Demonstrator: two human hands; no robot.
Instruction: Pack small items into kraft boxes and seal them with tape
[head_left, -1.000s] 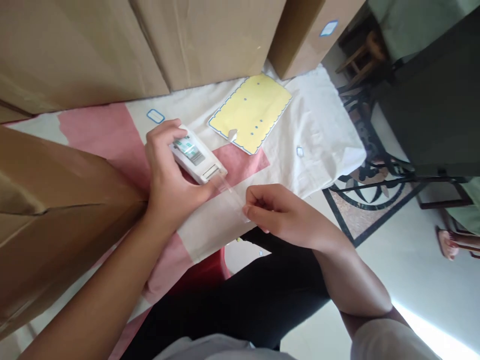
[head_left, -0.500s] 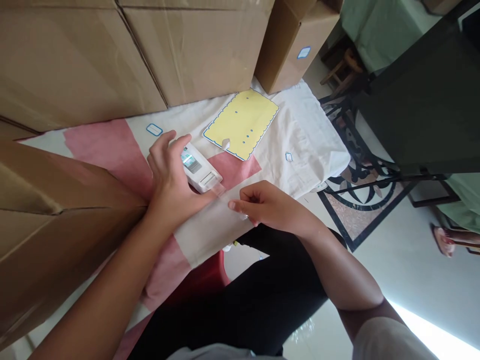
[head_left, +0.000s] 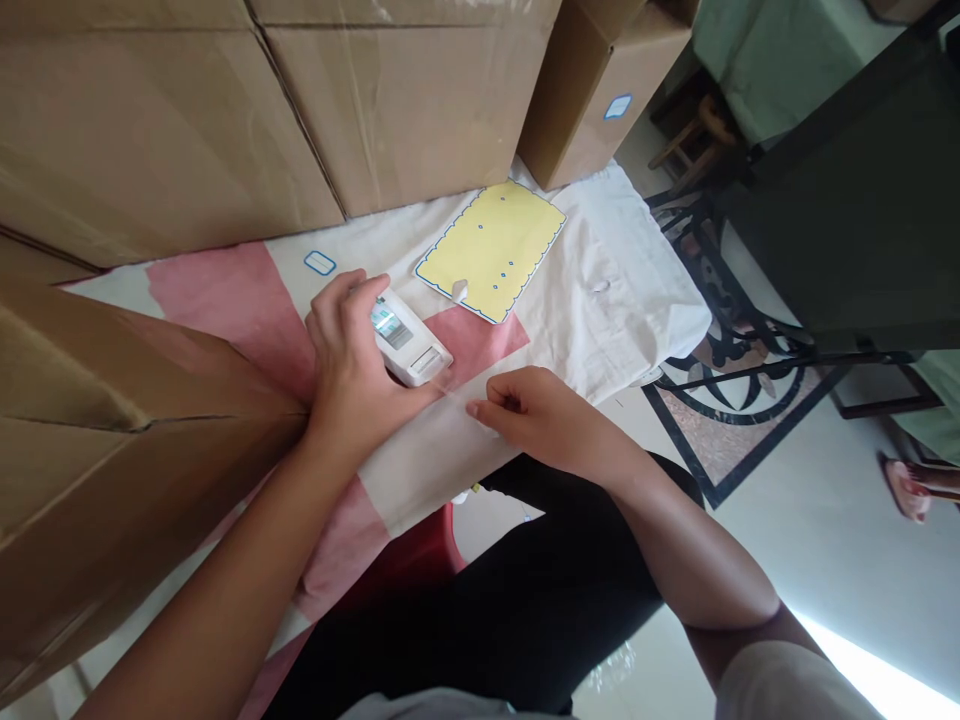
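A small white box with a green-and-grey printed label lies at a slant on the cloth-covered table. My left hand is closed around it, fingers over the far side and thumb along the near end. From that near end a thin strip of clear film stretches toward my right hand. The right fingers are curled in a pinch at the film's other end, though the grip itself is partly hidden. Beyond the box lies a yellow sheet with blue-edged stickers on it and a small white scrap.
Large cardboard boxes line the back of the table, and another carton stands close at the left. A blue-edged label lies on the red-and-white cloth. Below the table edge is a red stool or bin.
The view has shifted slightly, moving everything a little to the right. The film between box and right hand looks narrower; both hands keep nearly the same pose.
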